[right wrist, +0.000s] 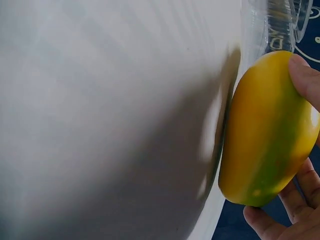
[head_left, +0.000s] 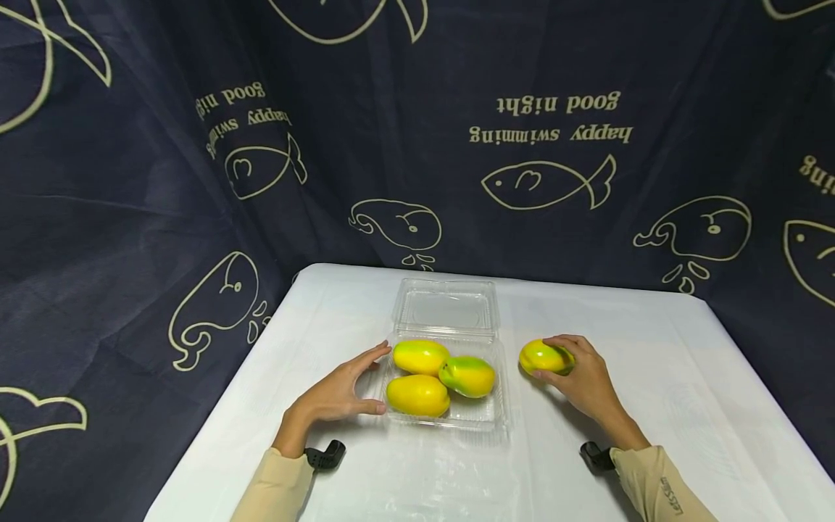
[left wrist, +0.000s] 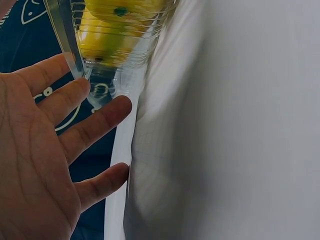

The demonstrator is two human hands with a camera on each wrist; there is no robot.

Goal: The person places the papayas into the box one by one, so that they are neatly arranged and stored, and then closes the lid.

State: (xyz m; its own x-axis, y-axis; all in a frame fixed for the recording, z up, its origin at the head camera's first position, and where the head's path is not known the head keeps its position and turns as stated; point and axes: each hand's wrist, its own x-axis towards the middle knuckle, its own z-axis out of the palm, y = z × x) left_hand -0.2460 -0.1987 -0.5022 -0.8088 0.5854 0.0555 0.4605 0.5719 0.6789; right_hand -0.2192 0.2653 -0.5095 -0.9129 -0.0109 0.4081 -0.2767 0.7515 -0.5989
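Observation:
A clear plastic clamshell box (head_left: 479,412) lies on the table with its lid (head_left: 446,306) folded back. Inside it are three yellow-green mangoes: one at the back left (head_left: 420,357), one at the front left (head_left: 418,396) and one at the right (head_left: 468,376). My left hand (head_left: 335,391) is at the box's left side, fingers spread; in the left wrist view its fingertips (left wrist: 80,89) are by the clear wall. To the right of the box, my right hand (head_left: 590,384) grips another mango (right wrist: 267,130) between thumb and fingers. Whether that mango touches the table I cannot tell.
A white cloth covers the table (head_left: 450,478). Behind it and at the sides hangs a dark blue curtain (head_left: 365,130) with fish and whale drawings. Each wrist wears a black device, the left one (head_left: 326,455) and the right one (head_left: 596,457).

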